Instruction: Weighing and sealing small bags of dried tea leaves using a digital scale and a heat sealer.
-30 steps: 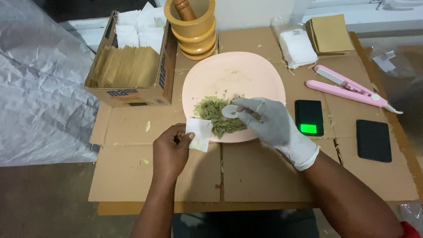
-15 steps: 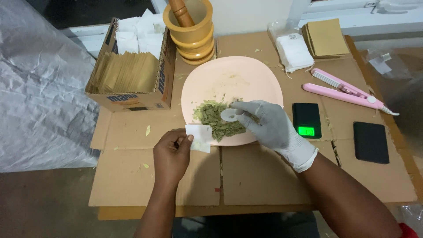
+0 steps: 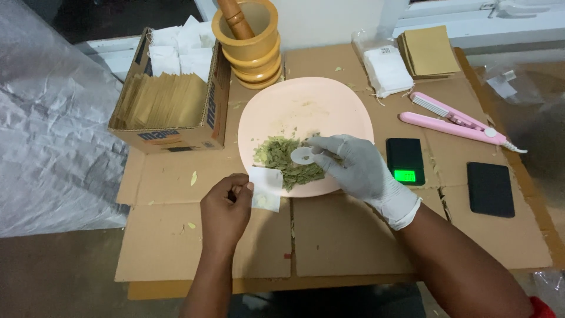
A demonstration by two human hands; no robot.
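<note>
Cardboard covers the whole worktop (image 3: 329,235) in flat sheets, and on my feed 1 open carton (image 3: 170,126) sits at the far left of it, its front face carrying a dark blue printed label and its inside packed with upright tan envelopes (image 3: 162,101) in front and white sachets (image 3: 179,50) behind. At the far edge I see a clear bag of white pouches (image 3: 385,70) with a small printed tag on top, and just beside it a stack of tan square packets (image 3: 428,52). The left hand (image 3: 225,212), bare, has thumb and fingers pinched together on a small white sachet (image 3: 265,188) at the near rim of the pale pink plate (image 3: 306,106). The right hand (image 3: 359,168), in a white glove, has its fingers closed around a small white round scoop (image 3: 302,156) that rests on the pile of dried green leaves (image 3: 285,159) in the plate's near half. Behind the plate stands a yellow wooden mortar (image 3: 250,50) with a pestle (image 3: 234,16) in it. Right of the plate I see a small black scale (image 3: 405,159) with a lit green display, a pink heat sealer (image 3: 456,121) beyond it, and a black flat square (image 3: 489,188) well apart to the right. Crumpled grey plastic sheeting (image 3: 53,118) lies left of the worktop, and a white wall with a window ledge (image 3: 471,20) runs behind.
</note>
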